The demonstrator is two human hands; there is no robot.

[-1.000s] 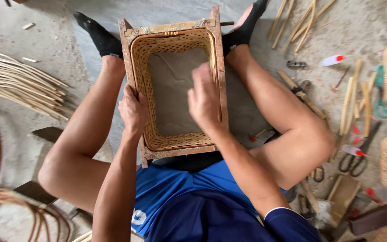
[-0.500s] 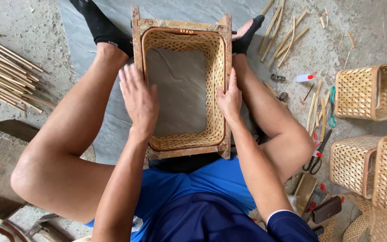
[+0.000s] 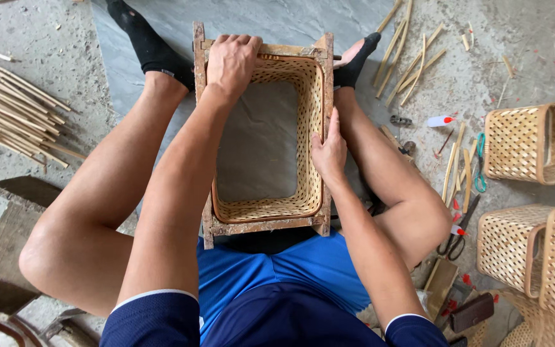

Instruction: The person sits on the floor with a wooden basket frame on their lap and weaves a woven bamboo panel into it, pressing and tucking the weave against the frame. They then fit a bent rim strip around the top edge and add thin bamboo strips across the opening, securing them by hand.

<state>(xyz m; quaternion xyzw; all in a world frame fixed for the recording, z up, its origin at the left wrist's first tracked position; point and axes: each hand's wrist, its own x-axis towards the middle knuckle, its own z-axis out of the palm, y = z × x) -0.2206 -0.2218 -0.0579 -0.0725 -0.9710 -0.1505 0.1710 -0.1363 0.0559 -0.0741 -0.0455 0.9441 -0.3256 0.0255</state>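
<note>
Between person's knees: woven basket [image 3: 306,128] inside wooden frame [image 3: 264,226]. Left hand [image 3: 231,61] curled over frame's far rail, gripping it. Right hand [image 3: 329,151] flat against basket's right rim, fingers extended. Scissors [image 3: 456,232] and finished baskets [image 3: 521,144] right of frame; cane strips [image 3: 8,109] left of it.

Soft, even daylight, prob. overcast or open shade; bright overall, no hard-edged shadows. Faint shade under the legs and inside the woven basket [image 3: 268,138]. No glare, only a mild sheen on skin. Focus sharp centre to mid-frame, weave texture crisp. Slight wide-angle stretch at edges; the baskets at right [image 3: 534,144] bow a bit. No motion blur on either hand.
</note>
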